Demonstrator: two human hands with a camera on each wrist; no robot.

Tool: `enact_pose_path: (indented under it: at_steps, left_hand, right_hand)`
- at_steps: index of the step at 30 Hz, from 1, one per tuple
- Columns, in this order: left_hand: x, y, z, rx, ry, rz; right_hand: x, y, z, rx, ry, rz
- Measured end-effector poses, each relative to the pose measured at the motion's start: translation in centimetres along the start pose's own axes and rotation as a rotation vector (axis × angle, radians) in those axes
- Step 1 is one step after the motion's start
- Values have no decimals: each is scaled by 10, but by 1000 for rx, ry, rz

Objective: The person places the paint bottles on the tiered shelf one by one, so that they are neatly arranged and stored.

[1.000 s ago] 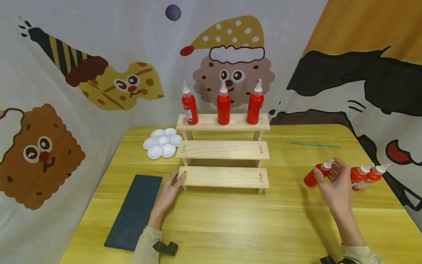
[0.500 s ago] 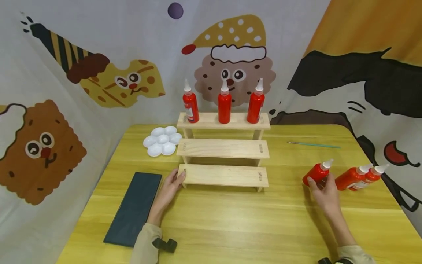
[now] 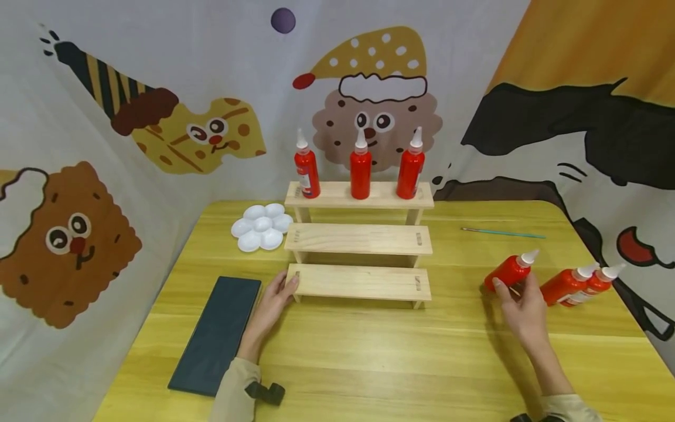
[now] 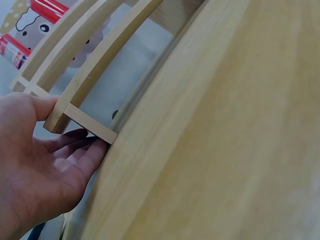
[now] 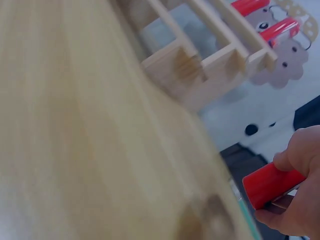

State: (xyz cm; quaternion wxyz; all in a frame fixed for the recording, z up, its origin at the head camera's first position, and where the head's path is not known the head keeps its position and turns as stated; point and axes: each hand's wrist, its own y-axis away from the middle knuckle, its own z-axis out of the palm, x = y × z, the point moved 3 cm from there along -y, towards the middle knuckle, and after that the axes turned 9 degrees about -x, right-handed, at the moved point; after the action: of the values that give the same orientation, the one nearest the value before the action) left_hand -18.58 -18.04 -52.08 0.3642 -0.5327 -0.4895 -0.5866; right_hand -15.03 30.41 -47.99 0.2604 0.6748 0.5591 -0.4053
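My right hand (image 3: 526,310) grips a red paint bottle (image 3: 508,273) with a white nozzle cap, thumb on its near side. In the right wrist view this bottle (image 5: 272,185) is held above the table, its base showing. My left hand (image 3: 271,305) holds the left end of the lowest step of a three-step wooden rack (image 3: 358,281). In the left wrist view its thumb lies against the board's end, with the fingers below by the leg (image 4: 90,123). Three similar red bottles (image 3: 360,173) stand upright along the top step.
Two more red bottles (image 3: 564,286) stand close together right of my right hand. A thin turquoise paintbrush (image 3: 503,232) lies behind them. Left of the rack are a white flower-shaped palette (image 3: 262,225) and a dark flat board (image 3: 216,337). A printed cloth (image 3: 211,35) hangs behind the table.
My right hand has shifted left and closed its grip on the paint bottle, which has risen slightly. Another bottle that the hand partly covered now shows more. My left hand stays on the rack.
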Motion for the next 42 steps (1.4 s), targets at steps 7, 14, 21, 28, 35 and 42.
enact_pose_path:
  at_steps: [7, 14, 21, 28, 35, 42]
  left_hand:
    - [1, 0, 0, -12, 1, 11]
    - [-1, 0, 0, -9, -4, 11]
    - [-2, 1, -1, -3, 7, 4]
    - [-1, -1, 0, -4, -1, 7]
    - [-2, -2, -1, -2, -8, 10]
    - [-2, -1, 0, -9, -11, 14]
  right_hand:
    - [-34, -1, -4, -24, -4, -120]
    - [-73, 1, 6, -88, -70, -252]
    - [-108, 3, 19, -98, -134, -335]
    - [-135, -2, 39, -144, -198, -399]
    - [-157, -9, 72, -248, -272, -450]
    - [-175, -19, 112, -374, -288, -416]
